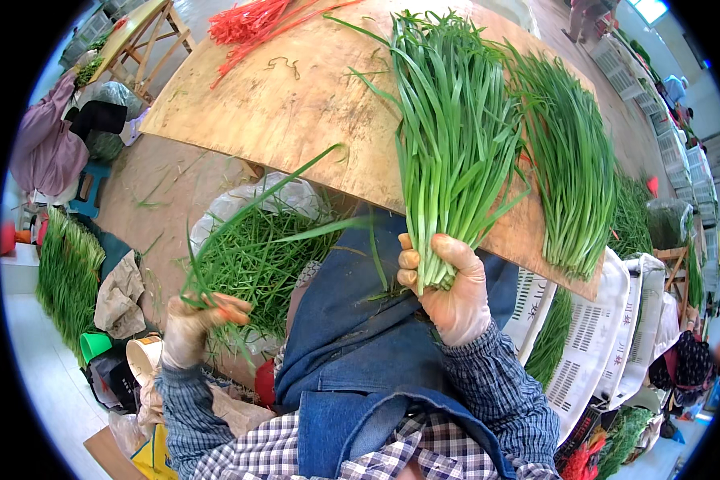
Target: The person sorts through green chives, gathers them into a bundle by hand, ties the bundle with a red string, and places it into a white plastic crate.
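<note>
Head view: person seated at a wood tabletop; hands well apart. R hand is clamped round the pale stem ends of a green leafy bunch, its blades fanned up over the tabletop. L hand, a bit blurred, pinches a few stray blades off to the side. Progress, my read: partway. A 2nd bunch lies neatly lined up at R, can't tell if tied; the held one looks nearly sorted, no tie visible on it. Loose greens heap up below w/ a crinkly plastic bag. Textures: flat glossy blades, scuffed plywood, stringy red strands, rough denim apron, ribbed knit sleeves.
</note>
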`<action>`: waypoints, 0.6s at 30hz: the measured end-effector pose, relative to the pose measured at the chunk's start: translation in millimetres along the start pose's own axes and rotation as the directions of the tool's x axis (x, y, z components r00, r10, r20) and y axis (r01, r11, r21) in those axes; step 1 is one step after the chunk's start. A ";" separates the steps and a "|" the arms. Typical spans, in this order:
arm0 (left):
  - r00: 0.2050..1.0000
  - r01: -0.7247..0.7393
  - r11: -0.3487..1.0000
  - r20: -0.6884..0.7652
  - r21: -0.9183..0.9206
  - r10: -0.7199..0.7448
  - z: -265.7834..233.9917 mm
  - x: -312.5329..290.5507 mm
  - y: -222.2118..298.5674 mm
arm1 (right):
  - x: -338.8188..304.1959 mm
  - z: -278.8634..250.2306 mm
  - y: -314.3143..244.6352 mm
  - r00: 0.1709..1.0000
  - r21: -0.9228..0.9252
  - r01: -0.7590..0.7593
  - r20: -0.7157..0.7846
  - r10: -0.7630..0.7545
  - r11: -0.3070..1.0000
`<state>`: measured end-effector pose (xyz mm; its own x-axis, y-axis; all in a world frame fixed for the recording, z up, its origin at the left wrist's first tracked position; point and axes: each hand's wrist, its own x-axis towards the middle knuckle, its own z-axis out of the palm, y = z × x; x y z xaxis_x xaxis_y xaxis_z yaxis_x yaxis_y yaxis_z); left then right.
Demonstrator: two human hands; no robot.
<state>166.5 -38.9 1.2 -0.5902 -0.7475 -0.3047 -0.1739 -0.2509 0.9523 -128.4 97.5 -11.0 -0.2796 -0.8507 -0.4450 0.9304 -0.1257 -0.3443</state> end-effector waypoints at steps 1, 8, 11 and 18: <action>0.976 0.218 0.953 -0.048 0.209 -0.212 -35.1 -0.8 -18.6 | -0.6 -0.7 0.7 1.000 -0.001 -0.006 0.014 0.006 1.000; 0.804 -0.575 0.561 0.283 0.596 0.524 80.2 26.8 2.0 | -4.0 2.3 2.8 1.000 -0.051 -0.011 -0.010 0.011 0.999; 0.683 -0.714 0.425 0.423 0.556 0.595 130.2 40.8 26.9 | -6.0 4.8 5.4 1.000 -0.051 -0.010 0.014 0.010 0.999; 0.598 -0.797 0.428 0.462 0.426 0.655 148.4 80.2 15.4 | -7.7 0.4 7.4 0.999 -0.067 -0.039 0.022 0.040 0.997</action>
<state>-0.5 -11.4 -6.0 -0.8310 -0.3274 0.4498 0.0606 0.7504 0.6582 -119.3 102.9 -9.9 -0.2365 -0.8660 -0.4405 0.9225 -0.0578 -0.3817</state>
